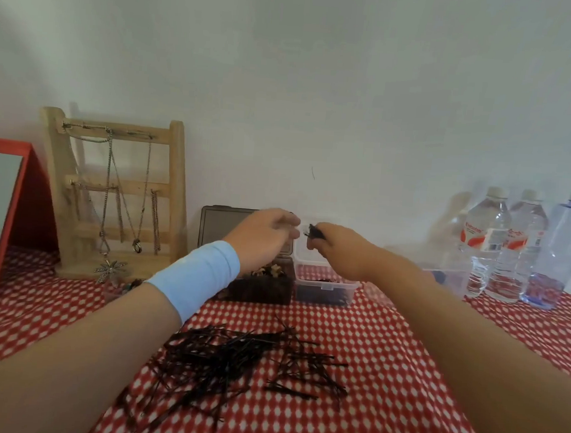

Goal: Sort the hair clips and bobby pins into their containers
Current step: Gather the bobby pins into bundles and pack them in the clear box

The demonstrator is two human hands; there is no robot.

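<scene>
While poised over two far containers, one dark box (pixel 258 287) left and one clear box (pixel 322 292) right, pinches one small bunch of pins (pixel 315 234) in right hand (pixel 339 251). Cannot tell grasp of left hand (pixel 263 237), curled just beside. Near: one pile of bobby pins (pixel 232 359). Far right: three bottles (pixel 517 245).

Matt checked cloth (pixel 384 378), glossy clear plastic box (pixel 322 289), bare wooden rack (pixel 177 187).

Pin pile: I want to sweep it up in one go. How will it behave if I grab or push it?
The pin pile is thin, loose pins crossed every way, so a handful would likely come up tangled and shed strays. Pushed, it would probably spread rather than slide whole, and the cloth may bunch. Each pin looks light and stiff.
</scene>
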